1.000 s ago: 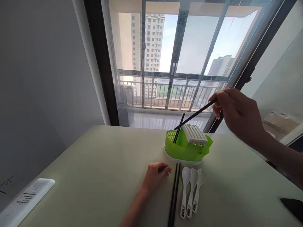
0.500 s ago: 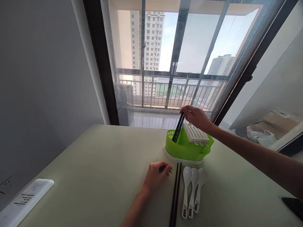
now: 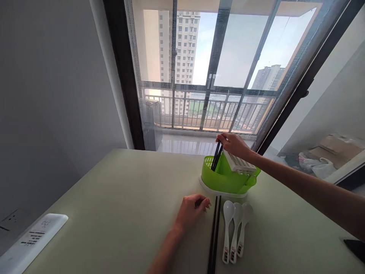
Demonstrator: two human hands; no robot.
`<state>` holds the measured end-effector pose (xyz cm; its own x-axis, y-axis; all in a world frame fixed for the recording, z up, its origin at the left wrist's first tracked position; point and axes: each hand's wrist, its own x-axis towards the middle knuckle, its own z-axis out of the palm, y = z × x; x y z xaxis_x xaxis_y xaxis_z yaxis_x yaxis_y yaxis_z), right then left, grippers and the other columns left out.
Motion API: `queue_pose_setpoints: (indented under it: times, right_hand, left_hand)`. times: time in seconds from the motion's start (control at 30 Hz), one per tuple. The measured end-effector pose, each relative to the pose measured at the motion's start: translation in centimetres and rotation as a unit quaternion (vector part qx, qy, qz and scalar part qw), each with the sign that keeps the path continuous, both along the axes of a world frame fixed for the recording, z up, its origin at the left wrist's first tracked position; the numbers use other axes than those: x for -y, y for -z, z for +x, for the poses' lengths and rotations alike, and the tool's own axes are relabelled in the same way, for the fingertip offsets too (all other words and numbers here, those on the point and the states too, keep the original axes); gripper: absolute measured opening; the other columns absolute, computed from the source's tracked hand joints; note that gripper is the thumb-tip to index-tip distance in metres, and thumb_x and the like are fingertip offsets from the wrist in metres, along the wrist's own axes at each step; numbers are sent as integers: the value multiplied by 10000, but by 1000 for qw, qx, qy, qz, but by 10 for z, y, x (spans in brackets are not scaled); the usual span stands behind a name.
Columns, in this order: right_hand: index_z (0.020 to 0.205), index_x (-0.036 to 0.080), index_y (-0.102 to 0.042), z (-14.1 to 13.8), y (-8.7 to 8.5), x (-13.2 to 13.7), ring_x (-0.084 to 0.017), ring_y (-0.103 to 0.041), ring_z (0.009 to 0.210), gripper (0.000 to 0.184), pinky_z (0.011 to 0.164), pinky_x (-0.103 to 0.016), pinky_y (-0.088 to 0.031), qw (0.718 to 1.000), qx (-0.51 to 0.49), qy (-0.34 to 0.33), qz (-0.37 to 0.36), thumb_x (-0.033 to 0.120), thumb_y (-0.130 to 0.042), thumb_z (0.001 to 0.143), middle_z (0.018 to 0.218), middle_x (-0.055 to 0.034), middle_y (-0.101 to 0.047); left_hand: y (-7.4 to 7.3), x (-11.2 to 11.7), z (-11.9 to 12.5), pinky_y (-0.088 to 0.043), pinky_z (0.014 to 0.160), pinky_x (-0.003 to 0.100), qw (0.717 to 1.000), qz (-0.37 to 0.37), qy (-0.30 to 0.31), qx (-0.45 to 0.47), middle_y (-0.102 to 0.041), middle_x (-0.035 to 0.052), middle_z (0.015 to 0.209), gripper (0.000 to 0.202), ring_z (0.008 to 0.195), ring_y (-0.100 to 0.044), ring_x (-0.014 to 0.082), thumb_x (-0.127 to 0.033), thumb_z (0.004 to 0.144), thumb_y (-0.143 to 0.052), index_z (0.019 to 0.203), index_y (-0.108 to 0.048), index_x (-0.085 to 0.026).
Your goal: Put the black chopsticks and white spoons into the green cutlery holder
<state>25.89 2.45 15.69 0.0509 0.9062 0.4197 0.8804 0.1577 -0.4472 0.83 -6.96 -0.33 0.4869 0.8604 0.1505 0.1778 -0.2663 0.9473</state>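
My right hand [image 3: 235,145] is closed round the upper ends of several black chopsticks [image 3: 217,156]. Their lower ends stand, slightly tilted, inside the left part of a green utensil basket [image 3: 221,182] with a white base. Beneath that hand, a white slotted piece [image 3: 239,163] lies across the basket's top. My left hand [image 3: 194,209] rests on the table, fingers loosely curled, with nothing visible in them. Just right of it lie two more black chopsticks [image 3: 214,236], side by side. Beside these are three white spoons [image 3: 236,228], bowls toward the basket.
The pale green tabletop [image 3: 122,198] carries everything. A white power strip or similar long device [image 3: 37,238] lies at the left edge. Something black [image 3: 355,247] shows at the right edge. Beyond the table is a sliding glass window [image 3: 211,76]; a grey wall [image 3: 57,95] stands left.
My right hand has moved down a little, lowering the chopsticks farther into the basket. My left hand stays put on the table. The whole view has shifted slightly.
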Motion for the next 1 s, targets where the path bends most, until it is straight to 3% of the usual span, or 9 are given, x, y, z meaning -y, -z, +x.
queue_pose_setpoints:
  times: [0.17, 0.37, 0.57, 0.7, 0.87, 1.0]
  right_hand:
    - [1053, 143, -702, -4, -5, 7, -206, -634, 681, 297, 608, -282, -358, 996, 74, 37, 34, 338, -489, 985, 863, -101, -752]
    - [1394, 168, -508, -23, -16, 43, -237, -655, 678, 423, 553, -281, -262, 982, 174, 54, 58, 365, -427, 1029, 979, -105, -766]
    - [1101, 241, -638, -53, -22, 84, -198, -658, 635, 250, 548, -279, -228, 967, 252, 14, 33, 361, -426, 1044, 865, -37, -766]
    - [870, 232, -631, -67, -14, 109, -180, -641, 595, 349, 552, -279, -226, 963, 265, -34, -34, 391, -385, 1059, 725, -23, -724]
    - [763, 231, -637, -74, 12, 134, -208, -676, 601, 367, 527, -287, -211, 935, 291, -102, -174, 348, -409, 1025, 706, -48, -731]
    - [824, 210, -721, -74, 40, 142, -287, -743, 728, 306, 550, -287, -325, 902, 292, -129, -290, 301, -466, 966, 812, -118, -776]
  left_hand:
    - [2, 0, 0, -497, 659, 237, 1000, 7, 3, -6, -767, 35, 776, 378, 673, -672, 150, -463, 958, -556, 803, -752, -180]
    - [0, 0, 1, -485, 646, 245, 1000, 14, 0, -16, -759, 39, 754, 387, 660, -658, 154, -458, 957, -541, 784, -747, -180]
    - [-3, 1, 1, -482, 636, 245, 1000, 7, 3, -4, -750, 37, 736, 383, 641, -653, 152, -462, 950, -554, 774, -741, -178]
    - [-3, 1, 0, -487, 646, 242, 1000, 9, 0, -5, -754, 38, 751, 373, 650, -660, 153, -452, 949, -558, 777, -742, -177]
    - [-3, 1, 1, -472, 640, 240, 1000, 20, -3, -19, -745, 30, 727, 379, 637, -635, 147, -446, 950, -556, 757, -740, -178]
    - [-4, 3, 1, -442, 614, 242, 999, 43, -7, -28, -728, 31, 703, 381, 616, -600, 140, -436, 950, -561, 745, -740, -170]
